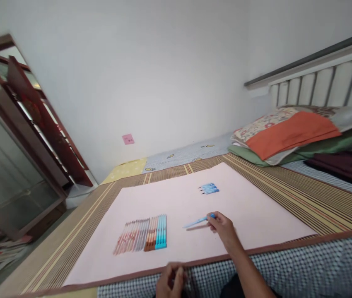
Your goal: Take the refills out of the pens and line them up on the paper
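Note:
My right hand pinches a light-blue pen by its darker blue end, its tip pointing left just over the pink sheet. Near the sheet's front edge, my left hand has its fingers curled in, with nothing visible in them. Several blue pens with dark tips lie side by side beyond my right hand. To the left, a row of pens is grouped by colour: pink ones, grey ones, brown-ended ones and bright-blue ones.
The sheet lies on a striped mat over a checked bedcover. Pillows and dark folded cloth are at the right. A pink note is on the wall; a framed glass door stands at the left.

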### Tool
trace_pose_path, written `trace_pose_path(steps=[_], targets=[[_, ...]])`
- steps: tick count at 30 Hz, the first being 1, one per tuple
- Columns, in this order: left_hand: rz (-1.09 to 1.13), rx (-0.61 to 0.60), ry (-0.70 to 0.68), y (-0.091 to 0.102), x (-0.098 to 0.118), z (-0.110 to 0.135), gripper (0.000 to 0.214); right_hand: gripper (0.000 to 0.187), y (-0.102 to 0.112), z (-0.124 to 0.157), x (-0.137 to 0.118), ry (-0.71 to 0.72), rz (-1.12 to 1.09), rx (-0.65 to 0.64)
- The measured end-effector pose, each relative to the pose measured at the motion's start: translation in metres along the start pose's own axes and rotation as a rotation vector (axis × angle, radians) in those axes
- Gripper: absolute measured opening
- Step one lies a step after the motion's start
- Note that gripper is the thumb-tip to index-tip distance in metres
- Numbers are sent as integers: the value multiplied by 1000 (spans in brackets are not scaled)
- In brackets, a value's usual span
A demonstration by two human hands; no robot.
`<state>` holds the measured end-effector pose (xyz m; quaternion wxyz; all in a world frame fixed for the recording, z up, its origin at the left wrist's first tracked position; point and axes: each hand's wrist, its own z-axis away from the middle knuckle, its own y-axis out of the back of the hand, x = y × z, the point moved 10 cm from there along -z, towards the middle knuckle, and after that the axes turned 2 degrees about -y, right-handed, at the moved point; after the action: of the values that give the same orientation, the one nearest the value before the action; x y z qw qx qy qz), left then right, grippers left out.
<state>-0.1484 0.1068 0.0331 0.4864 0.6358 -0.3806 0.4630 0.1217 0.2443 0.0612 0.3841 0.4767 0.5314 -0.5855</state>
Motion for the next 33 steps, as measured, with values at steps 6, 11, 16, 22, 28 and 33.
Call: trace_pose_path(steps=[6, 11, 16, 22, 28, 33], targets=[[579, -41, 286, -60, 54, -84, 71, 36, -6, -15, -41, 0, -328, -30], [855, -36, 210, -86, 91, -133, 56, 37, -33, -46, -45, 8, -404, -62], [978, 70, 218, -95, 72, -150, 43, 40, -58, -54, -20, -91, -440, -89], [968, 25, 206, -112, 72, -153, 48, 47, -66, -55, -6, -148, -399, -97], [895, 15, 146, -112, 78, -156, 48, 46, -63, -57, -6, -129, -387, -58], [791, 55, 112, -104, 77, -156, 47, 45, -66, -57, -14, -45, -284, -42]])
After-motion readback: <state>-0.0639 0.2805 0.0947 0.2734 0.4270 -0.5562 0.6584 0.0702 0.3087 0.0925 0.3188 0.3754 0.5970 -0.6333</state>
